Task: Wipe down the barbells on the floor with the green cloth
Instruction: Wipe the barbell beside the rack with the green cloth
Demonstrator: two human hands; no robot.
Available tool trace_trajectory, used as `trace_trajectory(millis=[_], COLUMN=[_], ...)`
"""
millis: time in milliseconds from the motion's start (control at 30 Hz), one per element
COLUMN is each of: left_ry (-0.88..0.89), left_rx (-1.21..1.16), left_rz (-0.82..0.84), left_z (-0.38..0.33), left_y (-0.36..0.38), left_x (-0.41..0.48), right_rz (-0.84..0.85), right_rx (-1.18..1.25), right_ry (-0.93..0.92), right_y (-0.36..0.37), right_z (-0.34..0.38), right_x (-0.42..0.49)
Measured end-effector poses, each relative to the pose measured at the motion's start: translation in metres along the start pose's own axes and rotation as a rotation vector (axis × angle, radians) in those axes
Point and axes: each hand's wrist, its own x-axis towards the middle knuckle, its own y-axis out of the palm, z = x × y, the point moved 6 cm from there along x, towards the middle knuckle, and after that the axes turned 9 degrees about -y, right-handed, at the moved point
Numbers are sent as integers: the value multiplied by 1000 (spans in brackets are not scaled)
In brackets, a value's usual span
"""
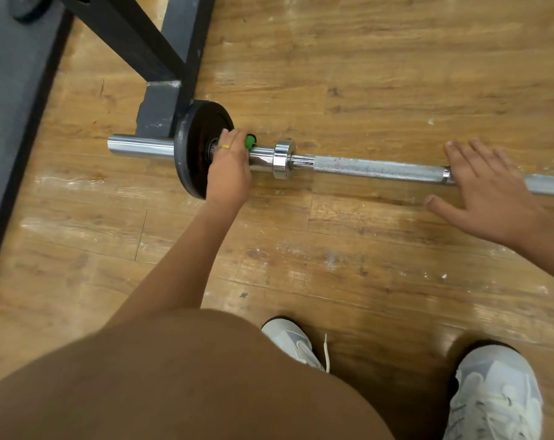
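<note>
Chrome barbell (377, 169), a long steel bar with a knurled grip section, lay flat on the worn wooden plank floor (380, 74), its loaded end close to the floor's left edge where dark matting began. On the smooth sleeve between the black round weight plate (191, 154) and the shiny steel collar (283, 159), the left hand (228, 173) was wrapped over the bar, fingers (234, 139) curled and clamped on the crumpled green cloth (249, 141), of which only a small tuft showed past the knuckles. That grip probably let the cloth rub all round the sleeve at once. The right hand (488, 182) rested on the bar further along, at the end of the knurling, its fingers spread apart and flat, holding nothing; likely it pinned the bar so it would not roll under the wiping. Behind the plate stood the black steel foot of a rack (161, 103), just beside it. Pale trainers (494, 395) stood nearer the camera, well apart from the bar.
</note>
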Motion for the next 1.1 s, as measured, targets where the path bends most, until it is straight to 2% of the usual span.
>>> trace_trajectory(millis=[200, 400, 600, 767, 933, 1100], left_ry=[146, -88, 43, -122, -8, -36], left_rx=[-15, -39, -3, -8, 18, 47], left_rz=[-12, -88, -21, -36, 4, 73], left_z=[-17, 4, -5, 7, 5, 17], left_y=[11, 2, 6, -3, 1, -8], left_x=[-17, -9, -29, -21, -51, -40], right_rz=[4, -11, 10, 27, 69, 121], right_rx=[-36, -56, -52, -41, -23, -28], right_ry=[-10, -7, -6, -5, -11, -16], right_y=[6, 7, 7, 11, 15, 17], right_z=[-4, -1, 9, 15, 21, 27], right_x=[0, -3, -16, -27, -40, -52])
